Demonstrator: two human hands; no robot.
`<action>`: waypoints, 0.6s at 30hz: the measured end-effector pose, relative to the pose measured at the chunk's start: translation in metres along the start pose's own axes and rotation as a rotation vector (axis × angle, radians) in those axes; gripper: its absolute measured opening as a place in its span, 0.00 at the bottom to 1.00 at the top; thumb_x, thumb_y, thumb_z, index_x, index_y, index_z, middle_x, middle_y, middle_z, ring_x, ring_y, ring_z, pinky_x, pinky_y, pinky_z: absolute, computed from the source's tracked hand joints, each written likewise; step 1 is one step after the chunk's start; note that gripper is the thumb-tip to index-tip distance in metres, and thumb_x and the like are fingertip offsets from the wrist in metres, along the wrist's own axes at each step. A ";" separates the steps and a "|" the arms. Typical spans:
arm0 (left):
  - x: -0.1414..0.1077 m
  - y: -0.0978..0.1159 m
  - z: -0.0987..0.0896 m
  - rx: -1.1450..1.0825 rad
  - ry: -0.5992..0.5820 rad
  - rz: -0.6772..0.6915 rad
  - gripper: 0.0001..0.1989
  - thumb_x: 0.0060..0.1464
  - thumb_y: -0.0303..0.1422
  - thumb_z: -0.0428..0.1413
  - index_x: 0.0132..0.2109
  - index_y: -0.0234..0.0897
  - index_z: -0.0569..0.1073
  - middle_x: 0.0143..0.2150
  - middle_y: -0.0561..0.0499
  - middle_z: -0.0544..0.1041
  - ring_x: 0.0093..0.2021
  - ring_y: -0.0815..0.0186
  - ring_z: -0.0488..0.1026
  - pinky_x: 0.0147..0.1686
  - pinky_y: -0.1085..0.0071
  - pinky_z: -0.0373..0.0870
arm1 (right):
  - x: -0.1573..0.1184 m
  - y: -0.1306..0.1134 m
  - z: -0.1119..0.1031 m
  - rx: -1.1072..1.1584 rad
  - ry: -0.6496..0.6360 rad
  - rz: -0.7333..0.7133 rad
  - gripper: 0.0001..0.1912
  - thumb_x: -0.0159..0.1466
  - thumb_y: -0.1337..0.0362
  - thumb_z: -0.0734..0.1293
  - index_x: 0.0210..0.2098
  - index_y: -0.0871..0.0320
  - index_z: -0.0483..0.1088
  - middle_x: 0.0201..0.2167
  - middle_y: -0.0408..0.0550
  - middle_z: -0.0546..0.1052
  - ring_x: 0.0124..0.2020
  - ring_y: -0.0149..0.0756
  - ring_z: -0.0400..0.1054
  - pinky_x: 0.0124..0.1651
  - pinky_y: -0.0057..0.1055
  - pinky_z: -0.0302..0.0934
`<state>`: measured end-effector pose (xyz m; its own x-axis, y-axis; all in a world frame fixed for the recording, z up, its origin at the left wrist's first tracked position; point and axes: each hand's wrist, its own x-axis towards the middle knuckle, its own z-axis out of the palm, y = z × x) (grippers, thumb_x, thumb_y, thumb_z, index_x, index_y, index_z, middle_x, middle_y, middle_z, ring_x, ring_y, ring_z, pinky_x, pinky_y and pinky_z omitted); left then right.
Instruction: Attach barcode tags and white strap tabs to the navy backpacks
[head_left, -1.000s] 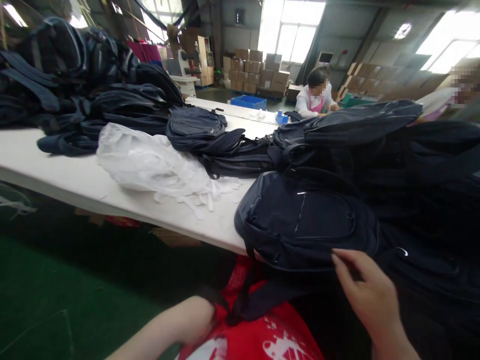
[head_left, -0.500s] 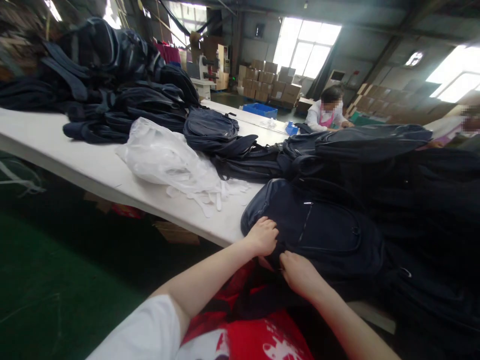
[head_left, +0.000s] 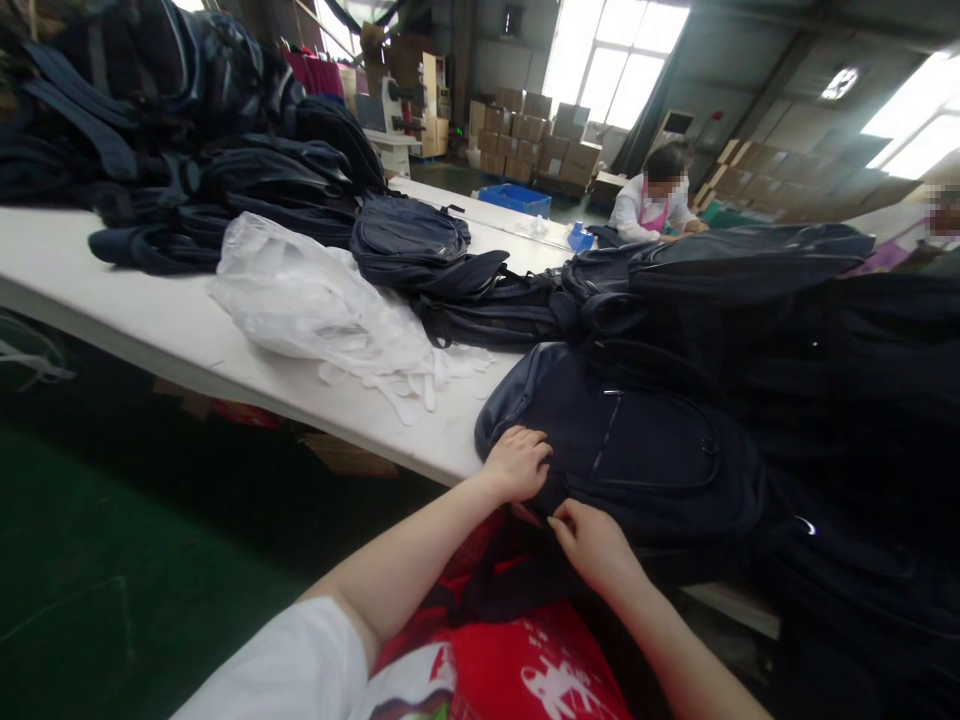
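Observation:
A dark navy backpack [head_left: 660, 435] lies on its back at the table's near edge, its front pocket and a short slanted zip facing up. My left hand [head_left: 519, 463] is closed on the near side of this bag, with its fingers curled over the fabric. Just to the right and a little nearer me, my right hand [head_left: 592, 538] pinches the bag's lower edge between thumb and fingers. What exactly lies under the fingertips is too dark to make out. A strap of dark cloth hangs below the hands, over my red apron [head_left: 540, 660].
Left of the backpack, a clear plastic bag [head_left: 315, 290] spills white strips onto the white table [head_left: 150, 310]. Piles of navy backpacks [head_left: 247, 180] stand at the left, with more at the right. Across the table a co-worker [head_left: 652, 205] sits near a blue crate [head_left: 514, 199].
The camera view has shifted slightly. My right hand has moved slightly left, closer to my left hand, along the bag's edge. My left hand keeps its hold.

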<state>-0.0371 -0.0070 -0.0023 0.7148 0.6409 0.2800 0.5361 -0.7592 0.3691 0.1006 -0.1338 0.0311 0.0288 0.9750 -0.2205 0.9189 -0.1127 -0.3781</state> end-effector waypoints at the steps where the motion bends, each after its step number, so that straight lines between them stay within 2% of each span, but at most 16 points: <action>1: 0.000 0.000 0.000 -0.008 0.000 -0.006 0.12 0.58 0.35 0.52 0.47 0.40 0.74 0.55 0.47 0.72 0.55 0.61 0.68 0.61 0.60 0.55 | 0.001 -0.002 0.002 -0.018 0.021 0.026 0.08 0.65 0.64 0.62 0.32 0.57 0.71 0.30 0.47 0.78 0.33 0.36 0.71 0.37 0.29 0.57; 5: -0.002 0.000 -0.001 -0.037 -0.001 -0.029 0.13 0.58 0.36 0.52 0.48 0.40 0.74 0.57 0.48 0.72 0.56 0.61 0.68 0.63 0.60 0.52 | -0.002 -0.009 0.006 -0.083 0.088 0.039 0.07 0.63 0.71 0.61 0.32 0.57 0.69 0.31 0.47 0.77 0.34 0.36 0.72 0.38 0.29 0.57; 9: -0.004 -0.002 0.000 -0.053 -0.018 -0.039 0.14 0.58 0.37 0.53 0.50 0.41 0.74 0.59 0.48 0.71 0.58 0.61 0.67 0.64 0.60 0.51 | -0.015 -0.005 -0.001 -0.166 0.126 0.025 0.09 0.63 0.72 0.60 0.31 0.57 0.69 0.31 0.48 0.77 0.33 0.37 0.71 0.38 0.30 0.57; 13: -0.004 -0.004 0.001 -0.065 -0.024 -0.035 0.15 0.58 0.37 0.53 0.51 0.41 0.74 0.59 0.48 0.71 0.59 0.61 0.66 0.65 0.59 0.51 | -0.036 0.017 -0.021 -0.281 0.229 0.034 0.10 0.64 0.72 0.58 0.30 0.56 0.68 0.29 0.48 0.76 0.32 0.37 0.70 0.37 0.32 0.58; 18: -0.003 -0.004 -0.001 -0.070 -0.027 -0.031 0.15 0.58 0.35 0.53 0.51 0.41 0.74 0.59 0.47 0.71 0.58 0.61 0.66 0.64 0.58 0.51 | -0.063 0.055 -0.052 -0.362 0.479 0.054 0.11 0.66 0.68 0.57 0.30 0.56 0.69 0.30 0.47 0.76 0.31 0.38 0.71 0.36 0.33 0.60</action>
<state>-0.0415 -0.0059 -0.0036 0.7105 0.6600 0.2441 0.5264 -0.7286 0.4382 0.1700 -0.1917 0.0708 0.1756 0.9572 0.2302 0.9844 -0.1737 -0.0286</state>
